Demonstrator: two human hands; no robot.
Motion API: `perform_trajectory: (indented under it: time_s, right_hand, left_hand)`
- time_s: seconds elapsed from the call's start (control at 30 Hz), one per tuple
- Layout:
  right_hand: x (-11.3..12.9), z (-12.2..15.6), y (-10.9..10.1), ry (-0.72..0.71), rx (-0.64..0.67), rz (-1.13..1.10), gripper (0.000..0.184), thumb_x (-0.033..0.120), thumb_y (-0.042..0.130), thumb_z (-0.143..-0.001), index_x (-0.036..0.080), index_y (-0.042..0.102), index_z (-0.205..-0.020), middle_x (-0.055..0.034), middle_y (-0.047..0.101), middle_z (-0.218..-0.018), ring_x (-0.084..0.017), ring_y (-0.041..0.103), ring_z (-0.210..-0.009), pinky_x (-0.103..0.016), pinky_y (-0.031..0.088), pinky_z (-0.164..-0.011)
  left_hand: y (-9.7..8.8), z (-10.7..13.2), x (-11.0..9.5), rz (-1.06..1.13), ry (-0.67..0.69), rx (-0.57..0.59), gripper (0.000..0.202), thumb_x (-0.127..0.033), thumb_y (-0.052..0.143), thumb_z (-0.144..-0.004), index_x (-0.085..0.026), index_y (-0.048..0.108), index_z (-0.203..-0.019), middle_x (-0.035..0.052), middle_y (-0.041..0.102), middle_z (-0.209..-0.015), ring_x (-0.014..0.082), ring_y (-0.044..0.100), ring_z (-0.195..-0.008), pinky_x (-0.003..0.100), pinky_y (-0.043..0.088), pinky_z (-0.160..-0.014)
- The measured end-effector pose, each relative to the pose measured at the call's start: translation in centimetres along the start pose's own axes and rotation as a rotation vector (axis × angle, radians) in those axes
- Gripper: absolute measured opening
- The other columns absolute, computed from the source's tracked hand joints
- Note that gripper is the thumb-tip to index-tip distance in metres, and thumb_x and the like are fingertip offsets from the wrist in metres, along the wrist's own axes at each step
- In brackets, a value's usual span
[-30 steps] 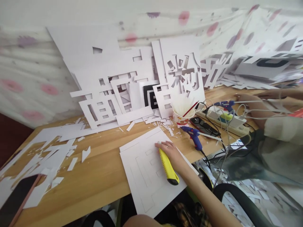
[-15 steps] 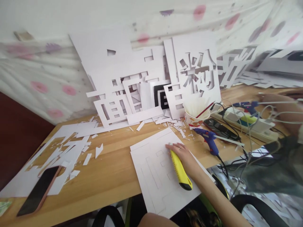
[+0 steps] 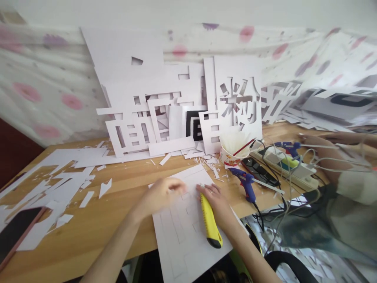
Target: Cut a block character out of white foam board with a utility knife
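Note:
My right hand (image 3: 215, 198) rests on a white board (image 3: 173, 251) with faint pencil outlines, its fingers closed around the front end of a yellow utility knife (image 3: 210, 222). The knife's black butt points toward me. My left hand (image 3: 163, 194) hovers over the left part of the board, its fingers curled inward and smeared by motion; whether it holds anything is unclear. The board's near end juts past the table edge.
Cut-out white character panels (image 3: 132, 86) lean against the wall. Rightward are a paper cup (image 3: 231, 157), a blue glue gun (image 3: 247, 182), a power strip (image 3: 306, 177) and another person's arm (image 3: 326, 155). Leftward lie paper scraps (image 3: 86, 199) and a phone (image 3: 20, 228).
My left hand has come into view from below and now hovers over the board. The camera has turned slightly right. My right hand stays on the board with the knife.

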State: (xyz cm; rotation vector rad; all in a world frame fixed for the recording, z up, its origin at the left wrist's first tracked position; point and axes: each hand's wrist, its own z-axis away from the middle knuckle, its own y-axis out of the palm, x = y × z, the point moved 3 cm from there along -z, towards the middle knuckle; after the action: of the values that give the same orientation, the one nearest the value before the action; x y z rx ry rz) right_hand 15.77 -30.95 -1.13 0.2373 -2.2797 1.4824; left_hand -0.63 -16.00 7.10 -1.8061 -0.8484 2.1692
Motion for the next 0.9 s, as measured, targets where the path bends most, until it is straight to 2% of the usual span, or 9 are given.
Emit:
perform_trajectory:
  time_s: [0.03, 0.07, 0.13, 0.2, 0.37, 0.53, 0.63, 0.77, 0.9]
  right_hand:
    - [0.0, 0.2, -0.4, 0.007, -0.071, 0.026, 0.032, 0.029, 0.047, -0.103, 0.025, 0.064, -0.129, -0.0105, 0.075, -0.120, -0.029, 0.067, -0.117, -0.056, 0.044, -0.111]
    - [0.1, 0.5, -0.9, 0.020, -0.154, 0.053, 0.029, 0.031, 0.049, -0.102, 0.025, 0.064, -0.126, -0.0095, 0.076, -0.114, -0.028, 0.069, -0.112, -0.057, 0.043, -0.110]
    - [0.3, 1.3, -2.1, 0.061, -0.312, 0.102, 0.023, 0.033, 0.053, -0.101, 0.024, 0.063, -0.120, -0.0064, 0.078, -0.102, -0.026, 0.071, -0.098, -0.053, 0.042, -0.108]
    - [0.7, 2.2, -3.1, 0.073, -0.410, 0.151, 0.018, 0.032, 0.051, -0.101, 0.024, 0.063, -0.113, -0.0014, 0.075, -0.085, -0.022, 0.070, -0.082, -0.047, 0.043, -0.100]
    - [1.9, 3.8, -4.3, 0.093, -0.439, 0.172, 0.019, 0.024, 0.048, -0.100, 0.025, 0.067, -0.098, 0.0023, 0.067, -0.075, -0.017, 0.064, -0.072, -0.037, 0.038, -0.080]
    - [3.4, 2.9, -4.7, 0.145, -0.450, 0.111, 0.012, 0.027, 0.053, -0.099, 0.026, 0.065, -0.103, 0.0046, 0.068, -0.071, -0.017, 0.064, -0.070, -0.038, 0.039, -0.087]
    - [4.1, 1.1, -4.4, 0.289, -0.436, -0.008, 0.013, 0.037, 0.057, -0.098, 0.026, 0.063, -0.094, 0.0041, 0.065, -0.064, -0.019, 0.063, -0.072, -0.036, 0.042, -0.081]
    - [4.5, -1.9, -3.1, 0.558, -0.277, -0.323, 0.028, 0.050, 0.055, -0.098, 0.026, 0.056, -0.084, 0.0055, 0.058, -0.057, -0.017, 0.056, -0.058, -0.031, 0.042, -0.065]
    - [4.9, -4.8, -2.0, 0.554, -0.220, -0.354, 0.030, 0.053, 0.058, -0.095, 0.025, 0.061, -0.088, 0.0035, 0.064, -0.061, -0.019, 0.065, -0.073, -0.031, 0.046, -0.074]
  left_hand:
    - [-1.5, -1.6, 1.6, -0.155, -0.141, -0.213, 0.035, -0.043, 0.045, -0.100, -0.021, 0.072, -0.103, 0.0086, 0.075, -0.112, 0.0265, 0.067, -0.108, 0.040, 0.051, -0.096]
    - [-2.4, -2.7, 3.0, -0.317, -0.244, -0.323, 0.035, -0.041, 0.046, -0.098, -0.019, 0.072, -0.103, 0.0116, 0.074, -0.113, 0.0289, 0.066, -0.109, 0.042, 0.050, -0.097]
    - [-2.8, -4.1, 5.5, -0.563, -0.365, -0.391, 0.036, -0.044, 0.053, -0.094, -0.014, 0.071, -0.102, 0.0188, 0.070, -0.115, 0.0339, 0.064, -0.113, 0.045, 0.049, -0.098]
    - [-2.1, -4.7, 7.0, -0.648, -0.391, -0.408, 0.043, -0.051, 0.061, -0.089, -0.012, 0.070, -0.104, 0.0209, 0.067, -0.119, 0.0350, 0.062, -0.114, 0.044, 0.049, -0.098]
    - [-0.4, -5.4, 7.5, -0.699, -0.413, -0.335, 0.056, -0.063, 0.055, -0.092, -0.009, 0.069, -0.098, 0.0226, 0.066, -0.113, 0.0368, 0.062, -0.114, 0.041, 0.048, -0.097]
    - [-1.6, -7.3, 7.9, -0.607, -0.510, -0.218, 0.059, -0.064, 0.041, -0.098, -0.011, 0.065, -0.100, 0.0167, 0.071, -0.095, 0.0307, 0.068, -0.087, 0.034, 0.044, -0.068]
    - [-2.5, -8.7, 8.4, -0.526, -0.404, -0.175, 0.052, -0.062, 0.038, -0.099, -0.018, 0.061, -0.082, 0.0085, 0.069, -0.078, 0.0239, 0.062, -0.070, 0.032, 0.035, -0.060]
    - [-3.1, -9.8, 8.9, -0.438, -0.257, -0.048, 0.056, -0.060, 0.036, -0.099, -0.021, 0.051, -0.062, 0.0049, 0.064, -0.066, 0.0184, 0.055, -0.059, 0.032, 0.030, -0.058]
    - [-3.2, -10.3, 9.2, -0.480, -0.191, -0.026, 0.059, -0.058, 0.035, -0.099, -0.019, 0.058, -0.062, 0.0076, 0.070, -0.072, 0.0194, 0.058, -0.064, 0.032, 0.031, -0.061]
